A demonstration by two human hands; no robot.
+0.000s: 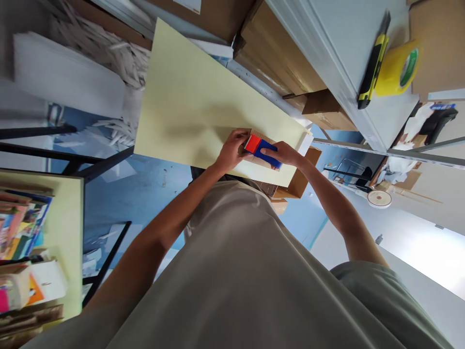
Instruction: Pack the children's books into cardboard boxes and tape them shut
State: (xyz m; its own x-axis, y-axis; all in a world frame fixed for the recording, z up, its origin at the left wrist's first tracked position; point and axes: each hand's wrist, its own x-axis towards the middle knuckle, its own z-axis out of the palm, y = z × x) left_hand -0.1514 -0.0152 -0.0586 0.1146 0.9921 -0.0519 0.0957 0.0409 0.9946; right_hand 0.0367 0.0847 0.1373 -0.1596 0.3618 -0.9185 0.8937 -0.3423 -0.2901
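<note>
A small cardboard box (257,161) rests near the front edge of the pale yellow table (189,92). On top of it sits a red and blue tape dispenser (269,154), its red end toward the left with a toothed-looking edge. My right hand (285,154) is closed around the blue part, thumb laid over its top. At the box's left end, my left hand (232,149) grips with curled fingers, close to the red end. The hands and dispenser hide much of the box.
On a grey shelf at upper right lie a yellow and black box cutter (374,60) and a yellow tape roll (397,68). Large cardboard boxes (279,53) stand behind the table. Books (23,223) lie on another table at left. An open carton (305,174) is below right.
</note>
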